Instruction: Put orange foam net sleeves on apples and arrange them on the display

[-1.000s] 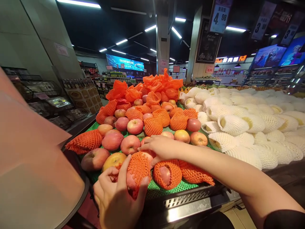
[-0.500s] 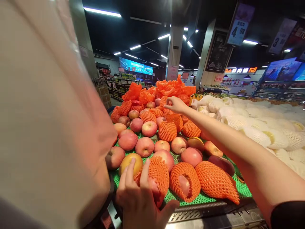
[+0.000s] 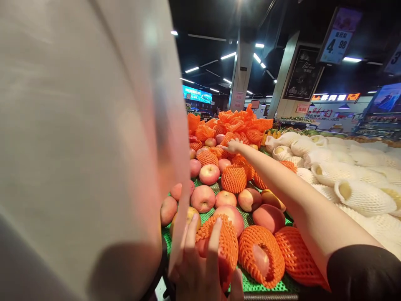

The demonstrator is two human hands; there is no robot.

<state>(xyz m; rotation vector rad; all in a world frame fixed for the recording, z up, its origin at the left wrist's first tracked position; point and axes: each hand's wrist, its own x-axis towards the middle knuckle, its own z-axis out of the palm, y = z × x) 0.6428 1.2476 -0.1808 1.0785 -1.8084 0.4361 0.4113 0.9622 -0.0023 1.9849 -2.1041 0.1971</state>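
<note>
My left hand [image 3: 200, 267] is low in the view, its fingers laid over an apple in an orange foam net [image 3: 227, 246] and its thumb at the apple's near right side. My right hand [image 3: 233, 146] reaches far up the pile, fingers stretched out and touching the orange netting there; no fruit shows in it. A second netted apple [image 3: 261, 259] lies right of my left hand, its red skin showing through the net's opening. Bare red apples [image 3: 203, 198] rest on green mesh behind. A large whitish plastic bag [image 3: 94, 138] hides the left side and part of my left hand.
Pears in white foam nets [image 3: 365, 196] are heaped on the right. Empty-looking orange nets [image 3: 238, 119] pile up at the back. A price sign [image 3: 340, 37] hangs overhead, and a pillar [image 3: 241, 71] stands behind the display.
The bag now covers more of the left side. My view has shifted left. The left fingers have moved over the netted apple, and the right hand's fingers have straightened and lowered.
</note>
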